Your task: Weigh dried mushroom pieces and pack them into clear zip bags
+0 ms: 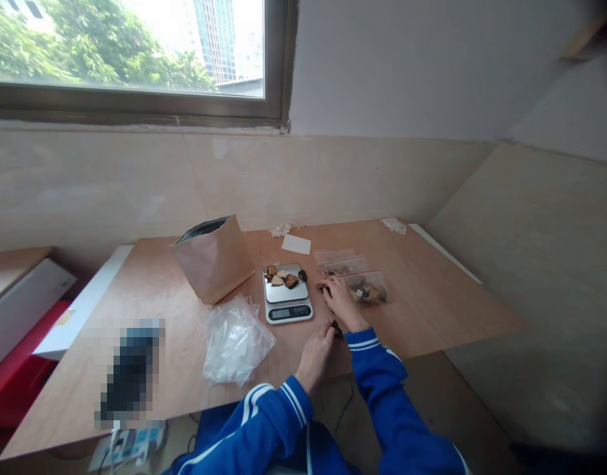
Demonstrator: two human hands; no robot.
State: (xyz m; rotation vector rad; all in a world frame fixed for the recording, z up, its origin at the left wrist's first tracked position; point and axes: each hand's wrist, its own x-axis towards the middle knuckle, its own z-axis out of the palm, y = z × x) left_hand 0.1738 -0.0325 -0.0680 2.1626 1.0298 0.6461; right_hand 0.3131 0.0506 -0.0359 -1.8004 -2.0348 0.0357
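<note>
Two bare hands worked near the middle of a pale plywood tabletop (pixel 432 303), below a window (pixel 125 59) showing trees and a tall glass building (pixel 215 39). Far left, a red item (pixel 14 376) and a white panel (pixel 21 310) sat beside the tabletop, and a power strip (pixel 128 445) lay below its front edge. On the wood, a pixelated object (pixel 130 373) was too blurred to identify. Next along, a kraft paper pouch (pixel 213 260) stood tilted with its dark-lined mouth open, and a crumpled clear plastic bag (pixel 235 342) lay in front of it. Then a digital scale (pixel 286 293) held several brown chunks (pixel 284 277) on its silver platform. The left hand (pixel 316 356), in a blue sleeve, had its fingertips pressed onto a dark chunk (pixel 336 328), apparently pinching it, just beside the right wrist. The right hand (pixel 339 300) sat just right of the scale, fingers curled around something dark; whether it was gripped, cannot tell. Just beside it lay overlapping zip bags (pixel 353 274), the nearest holding dark pieces. Behind were a white paper slip (pixel 296 244) and tissue scraps (pixel 394 225), against a beige tiled wall (pixel 333 178).
</note>
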